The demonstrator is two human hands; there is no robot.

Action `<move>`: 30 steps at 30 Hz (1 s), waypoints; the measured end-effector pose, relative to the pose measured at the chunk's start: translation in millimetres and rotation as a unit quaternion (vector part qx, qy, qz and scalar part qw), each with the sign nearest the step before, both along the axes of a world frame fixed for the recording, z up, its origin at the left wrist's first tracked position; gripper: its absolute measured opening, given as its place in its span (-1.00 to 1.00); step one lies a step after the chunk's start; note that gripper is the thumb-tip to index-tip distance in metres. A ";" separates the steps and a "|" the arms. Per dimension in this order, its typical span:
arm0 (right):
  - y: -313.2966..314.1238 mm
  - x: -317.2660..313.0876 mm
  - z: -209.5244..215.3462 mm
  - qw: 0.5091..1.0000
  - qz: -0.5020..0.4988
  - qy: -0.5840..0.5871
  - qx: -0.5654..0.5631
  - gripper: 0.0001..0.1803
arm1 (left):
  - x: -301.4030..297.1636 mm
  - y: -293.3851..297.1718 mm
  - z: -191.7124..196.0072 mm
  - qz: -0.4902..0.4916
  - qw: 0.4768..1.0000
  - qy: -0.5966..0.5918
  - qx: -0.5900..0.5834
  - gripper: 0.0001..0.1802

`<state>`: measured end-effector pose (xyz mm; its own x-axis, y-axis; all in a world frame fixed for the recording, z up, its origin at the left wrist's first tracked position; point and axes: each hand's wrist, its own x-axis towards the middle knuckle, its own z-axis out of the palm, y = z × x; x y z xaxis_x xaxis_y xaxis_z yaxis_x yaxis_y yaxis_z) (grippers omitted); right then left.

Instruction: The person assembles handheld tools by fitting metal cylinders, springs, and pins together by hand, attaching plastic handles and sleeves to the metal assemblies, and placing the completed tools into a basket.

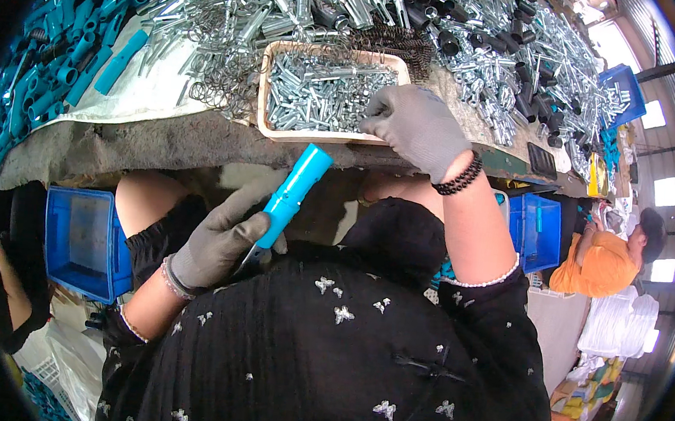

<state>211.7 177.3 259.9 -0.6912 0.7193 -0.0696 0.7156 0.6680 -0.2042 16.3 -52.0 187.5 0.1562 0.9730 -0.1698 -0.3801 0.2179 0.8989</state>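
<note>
My left hand point(222, 241), in a grey glove, grips a bright blue plastic tube point(299, 180) tilted up and to the right, in front of my lap. A flat metal piece point(249, 259) shows below its lower end. My right hand point(419, 126), also gloved, is over the right rim of a shallow pale tray point(264, 96). Its fingers are curled in a pinch, and whatever they hold is hidden. Small silvery metal pins point(322, 100) fill the tray.
Loose teal tubes point(69, 74) heap at the far left. Metal rods point(289, 0), wire springs point(222, 69) and black sleeves point(520, 67) pile behind the tray. Blue crates point(79, 271) stand below the table's front edge. A person in orange point(600, 264) sits at the right.
</note>
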 end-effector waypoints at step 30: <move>-105.4 -13.6 -28.9 0.820 -0.005 0.446 -0.358 -0.79 | 14.4 12.3 22.2 0.108 0.993 -0.054 0.002 -0.38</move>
<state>198.1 71.9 231.0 -0.6911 0.7207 0.0541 0.0730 0.1440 -0.9869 30.8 -39.6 209.7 -0.0390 0.9864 -0.1597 -0.5110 0.1177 0.8515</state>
